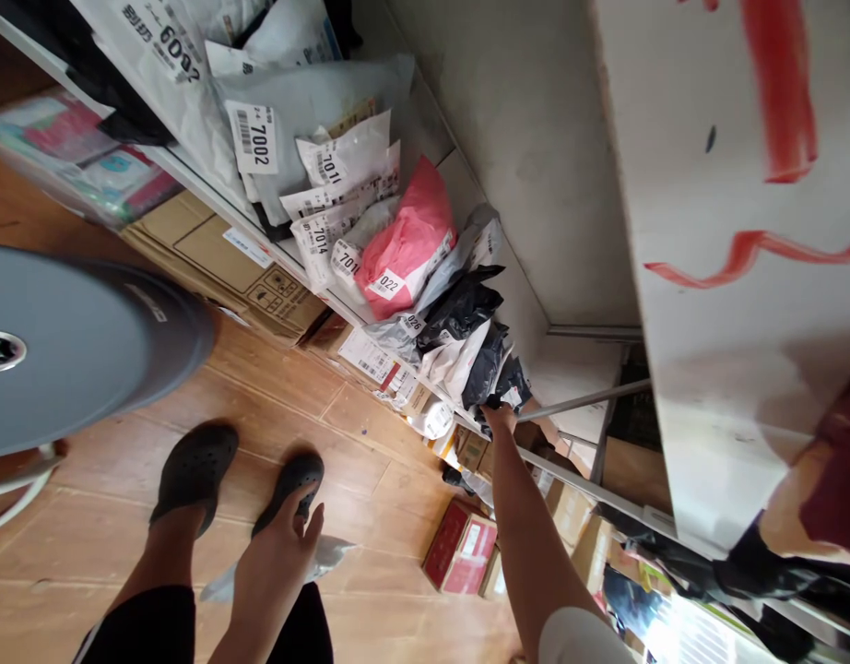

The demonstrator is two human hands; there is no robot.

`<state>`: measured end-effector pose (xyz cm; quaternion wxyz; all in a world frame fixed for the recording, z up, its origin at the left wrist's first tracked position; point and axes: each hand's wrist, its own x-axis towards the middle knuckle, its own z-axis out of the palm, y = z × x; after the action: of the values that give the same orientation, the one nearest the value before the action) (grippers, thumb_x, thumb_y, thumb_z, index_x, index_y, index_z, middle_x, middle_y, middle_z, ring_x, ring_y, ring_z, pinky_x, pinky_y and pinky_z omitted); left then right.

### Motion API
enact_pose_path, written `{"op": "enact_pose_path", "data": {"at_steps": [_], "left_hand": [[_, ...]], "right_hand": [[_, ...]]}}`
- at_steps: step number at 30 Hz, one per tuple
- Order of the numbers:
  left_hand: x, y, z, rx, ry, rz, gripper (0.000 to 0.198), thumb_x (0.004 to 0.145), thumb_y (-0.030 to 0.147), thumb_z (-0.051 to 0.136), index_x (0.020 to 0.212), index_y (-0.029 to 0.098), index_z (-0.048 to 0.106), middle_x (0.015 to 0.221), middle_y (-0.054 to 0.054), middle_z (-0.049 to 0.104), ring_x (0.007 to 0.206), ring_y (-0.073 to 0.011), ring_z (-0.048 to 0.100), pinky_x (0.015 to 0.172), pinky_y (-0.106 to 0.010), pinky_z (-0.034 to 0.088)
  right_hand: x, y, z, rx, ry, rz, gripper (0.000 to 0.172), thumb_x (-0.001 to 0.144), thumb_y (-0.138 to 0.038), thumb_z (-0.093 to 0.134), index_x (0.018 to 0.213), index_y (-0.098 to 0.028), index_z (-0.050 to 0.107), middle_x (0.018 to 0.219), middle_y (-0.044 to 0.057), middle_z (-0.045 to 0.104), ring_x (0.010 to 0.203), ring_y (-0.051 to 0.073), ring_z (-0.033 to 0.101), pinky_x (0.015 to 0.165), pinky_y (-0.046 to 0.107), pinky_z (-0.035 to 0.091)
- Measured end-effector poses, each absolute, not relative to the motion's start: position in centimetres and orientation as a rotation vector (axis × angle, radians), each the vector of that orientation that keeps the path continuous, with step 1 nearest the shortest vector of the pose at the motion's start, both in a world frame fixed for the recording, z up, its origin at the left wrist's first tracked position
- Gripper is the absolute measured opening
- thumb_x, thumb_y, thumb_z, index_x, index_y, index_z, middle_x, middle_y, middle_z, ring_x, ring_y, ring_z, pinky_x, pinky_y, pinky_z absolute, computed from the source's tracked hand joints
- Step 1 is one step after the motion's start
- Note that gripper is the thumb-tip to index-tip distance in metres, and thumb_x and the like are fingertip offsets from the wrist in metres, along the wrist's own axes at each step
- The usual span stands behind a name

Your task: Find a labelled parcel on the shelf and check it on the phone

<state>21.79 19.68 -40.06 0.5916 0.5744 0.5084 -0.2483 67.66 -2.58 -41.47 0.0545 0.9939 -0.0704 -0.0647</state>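
Observation:
Low in the view, my left hand (277, 563) hangs in front of my legs, thumb and a finger showing. A grey plastic bag (330, 557) sticks out on both sides of it and appears gripped under the palm. My right arm stretches up to a shelf, where my right hand (500, 417) touches the end of a row of parcels, against a black plastic parcel (512, 380). Its fingers are mostly hidden among the bags. Along that row stand a pink parcel (415, 244), a black parcel (461, 309) and several white and grey ones with number labels.
The shelf edge (348, 309) runs diagonally, with cardboard boxes (224, 258) below it. A grey rounded bin (86, 341) stands at left. A red box (459, 549) sits on the wooden floor (370, 498). A white panel with red marks (729, 369) rises at right.

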Motion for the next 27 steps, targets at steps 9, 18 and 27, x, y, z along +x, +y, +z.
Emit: {"op": "enact_pose_path", "data": {"at_steps": [9, 18, 27], "left_hand": [[21.0, 20.1, -40.8, 1.286, 1.187, -0.580, 0.043, 0.093, 0.050, 0.041, 0.131, 0.031, 0.050, 0.067, 0.003, 0.067, 0.069, -0.0195, 0.066, 0.058, -0.026, 0.034], [20.8, 21.3, -40.0, 1.290, 1.244, -0.553, 0.039, 0.094, 0.046, 0.041, 0.129, 0.032, 0.052, 0.064, 0.005, 0.063, 0.064, -0.0181, 0.063, 0.057, -0.027, 0.032], [19.4, 21.6, -40.9, 1.300, 1.234, -0.548, 0.041, 0.093, 0.047, 0.042, 0.130, 0.031, 0.051, 0.068, 0.003, 0.068, 0.069, -0.0202, 0.067, 0.057, -0.026, 0.034]], "right_hand": [[66.1, -3.2, -39.6, 3.201, -0.370, -0.001, 0.027, 0.085, -0.036, 0.070, 0.096, -0.012, 0.066, 0.102, 0.008, 0.072, 0.096, 0.021, 0.067, 0.089, 0.041, 0.054], [64.8, -0.4, -37.6, 3.532, -0.260, -0.357, 0.021, 0.091, -0.033, 0.063, 0.097, -0.013, 0.065, 0.087, 0.003, 0.071, 0.075, 0.014, 0.067, 0.072, 0.032, 0.057], [65.9, 2.9, -36.8, 3.403, -0.204, -0.148, 0.033, 0.093, -0.042, 0.058, 0.111, -0.015, 0.061, 0.108, 0.007, 0.066, 0.093, 0.019, 0.064, 0.085, 0.040, 0.054]]}}
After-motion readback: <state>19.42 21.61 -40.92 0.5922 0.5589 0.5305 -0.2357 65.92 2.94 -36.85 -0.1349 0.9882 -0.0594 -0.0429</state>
